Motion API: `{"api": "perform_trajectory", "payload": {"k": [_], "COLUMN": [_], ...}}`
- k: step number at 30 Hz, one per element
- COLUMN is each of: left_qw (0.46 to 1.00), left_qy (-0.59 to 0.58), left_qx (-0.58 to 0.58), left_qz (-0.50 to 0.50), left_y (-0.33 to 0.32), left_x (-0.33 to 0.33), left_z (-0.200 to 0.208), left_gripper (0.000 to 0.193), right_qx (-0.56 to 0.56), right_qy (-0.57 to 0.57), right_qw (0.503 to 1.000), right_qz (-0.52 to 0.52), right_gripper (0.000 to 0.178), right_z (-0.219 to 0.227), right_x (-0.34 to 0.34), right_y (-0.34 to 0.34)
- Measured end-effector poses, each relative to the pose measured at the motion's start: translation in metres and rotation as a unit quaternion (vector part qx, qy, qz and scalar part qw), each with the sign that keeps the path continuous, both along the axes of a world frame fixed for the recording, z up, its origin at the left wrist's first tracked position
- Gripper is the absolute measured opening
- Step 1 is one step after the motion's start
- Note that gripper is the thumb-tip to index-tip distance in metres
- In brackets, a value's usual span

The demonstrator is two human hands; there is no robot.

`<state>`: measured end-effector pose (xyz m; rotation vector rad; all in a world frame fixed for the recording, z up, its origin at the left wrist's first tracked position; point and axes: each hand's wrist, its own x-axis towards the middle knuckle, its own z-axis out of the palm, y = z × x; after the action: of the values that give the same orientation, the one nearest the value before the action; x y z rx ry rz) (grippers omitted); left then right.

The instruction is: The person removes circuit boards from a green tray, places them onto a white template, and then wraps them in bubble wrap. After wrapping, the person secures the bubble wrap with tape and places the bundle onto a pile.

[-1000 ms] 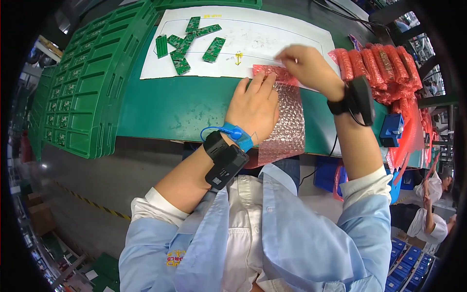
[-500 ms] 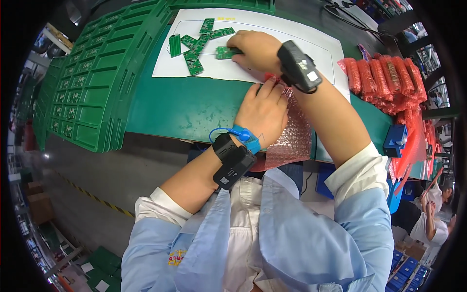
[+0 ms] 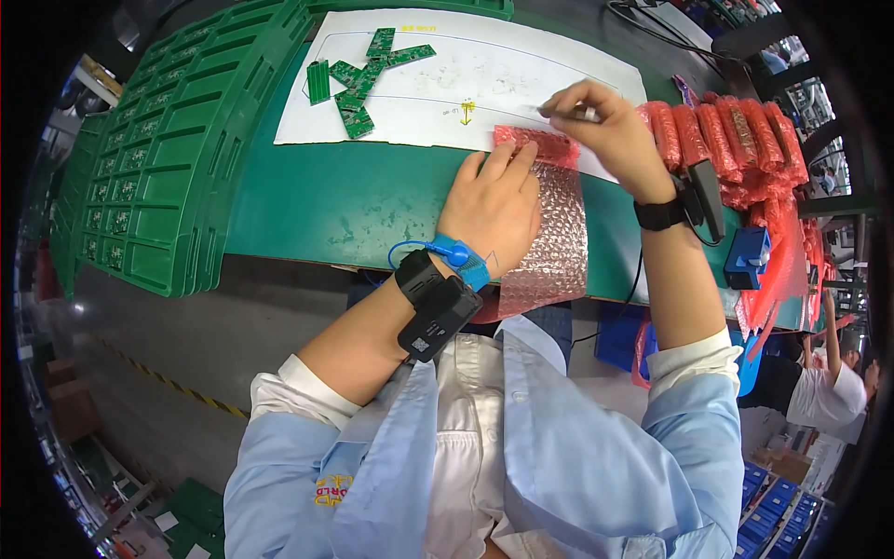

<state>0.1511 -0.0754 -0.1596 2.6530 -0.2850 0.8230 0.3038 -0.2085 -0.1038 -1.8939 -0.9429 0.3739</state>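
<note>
My left hand (image 3: 494,200) lies over a sheet of red bubble wrap (image 3: 551,244). Its fingers curl onto the folded far end (image 3: 557,146), where something darker shows faintly through the film. Raised to the right above the white sheet (image 3: 615,82), my right hand (image 3: 615,135) pinches a small circuit board (image 3: 585,114), seen nearly edge-on and partly hidden by the fingers. Several green circuit boards (image 3: 357,122) lie overlapped at the left of the white sheet, with one green board (image 3: 318,82) beside them.
Green compartment trays (image 3: 177,140) with boards stand at the left. Red bubble-wrapped bundles (image 3: 726,135) are piled at the right, behind a blue tape dispenser (image 3: 748,258). Black cables (image 3: 670,35) lie at the back. A person (image 3: 829,391) is at the far right.
My right hand has lifted the single board off the white sheet and moved right with it. My left hand stays on the bubble wrap, whose folded far end now shows.
</note>
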Motion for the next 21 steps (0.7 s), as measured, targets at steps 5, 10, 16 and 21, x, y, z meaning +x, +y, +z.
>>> {"api": "perform_trajectory", "payload": {"k": [5, 10, 16, 21], "left_qw": [1.0, 1.0, 1.0, 1.0], "left_qy": [0.002, 0.006, 0.01, 0.009], "left_qx": [0.0, -0.005, -0.004, -0.003], "left_qz": [-0.005, -0.003, -0.003, 0.004], "left_y": [-0.002, 0.001, -0.001, 0.001], "left_x": [0.001, 0.0, 0.0, -0.001], "left_z": [0.0, -0.002, 0.0, 0.0], "left_gripper": [0.021, 0.021, 0.021, 0.022], "right_qx": [-0.01, -0.058, -0.186, -0.163], "right_qy": [-0.026, -0.158, -0.277, -0.113], "right_qw": [0.995, 0.982, 0.943, 0.972], "right_qz": [0.094, 0.082, 0.005, -0.124], "right_gripper": [0.032, 0.035, 0.029, 0.03], "right_z": [-0.023, -0.012, -0.008, 0.012], "right_x": [0.006, -0.004, -0.013, -0.034], "right_y": [-0.024, -0.02, -0.02, -0.004]}}
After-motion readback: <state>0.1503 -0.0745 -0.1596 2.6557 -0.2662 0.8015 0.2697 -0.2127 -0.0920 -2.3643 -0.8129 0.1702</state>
